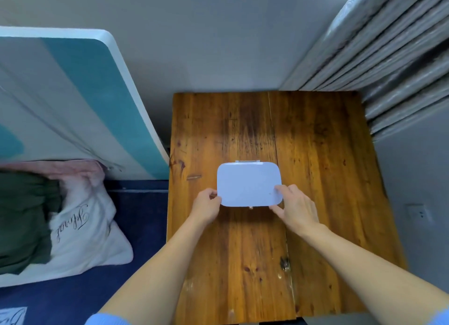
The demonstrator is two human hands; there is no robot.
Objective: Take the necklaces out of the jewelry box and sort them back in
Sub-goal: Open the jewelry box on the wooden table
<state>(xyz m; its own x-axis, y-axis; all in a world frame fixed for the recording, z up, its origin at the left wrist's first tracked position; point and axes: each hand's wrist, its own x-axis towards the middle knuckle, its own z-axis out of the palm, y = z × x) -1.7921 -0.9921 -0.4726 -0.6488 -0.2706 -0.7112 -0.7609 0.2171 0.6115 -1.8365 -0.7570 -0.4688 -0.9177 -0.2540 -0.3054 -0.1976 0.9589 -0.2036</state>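
Note:
A pale blue-white jewelry box (247, 183) with rounded corners sits shut in the middle of the wooden table (315, 154). Its hinge faces the far side and a small gold clasp shows at its near edge. My left hand (206, 206) grips the box's near left corner. My right hand (295, 209) holds the near right corner, fingers on the lid and thumb under the edge. No necklaces are visible; the inside of the box is hidden.
The table stands against a grey wall, with pleated grey curtains (393, 64) at the far right. To the left lies a bed with a dark blue sheet (136, 222), a white pillow (85, 234), green cloth and a teal-striped mattress (80, 101) leaning on the wall.

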